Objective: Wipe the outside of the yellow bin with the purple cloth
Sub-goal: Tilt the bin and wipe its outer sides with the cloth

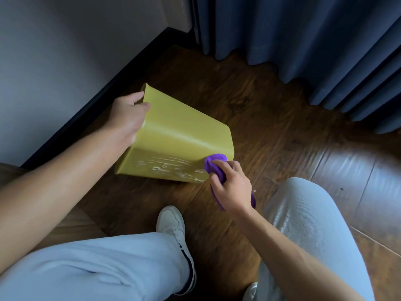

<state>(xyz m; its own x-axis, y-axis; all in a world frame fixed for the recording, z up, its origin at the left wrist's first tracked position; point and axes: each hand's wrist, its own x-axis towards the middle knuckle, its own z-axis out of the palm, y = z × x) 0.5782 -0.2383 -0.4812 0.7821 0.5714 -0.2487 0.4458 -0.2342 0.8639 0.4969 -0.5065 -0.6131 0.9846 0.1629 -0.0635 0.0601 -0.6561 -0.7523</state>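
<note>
Mid-wipe, your left hand (128, 118) grips the rim of the tipped yellow plastic bin (182, 135) on the wooden floor (271, 118) while your right hand (230, 185) clutches the bunched purple cloth (213, 162) against its smeared side, so sweep leftward next.

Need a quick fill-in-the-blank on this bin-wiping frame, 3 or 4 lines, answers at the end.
1. The left hand grips the yellow bin at its ____.
2. The right hand presses a cloth of ____ colour against the bin.
3. The bin lies tipped on a floor made of ____.
4. Whitish smears show on the bin's side, to the ____ of the cloth in the picture.

Missing words: rim; purple; wood; left
</note>
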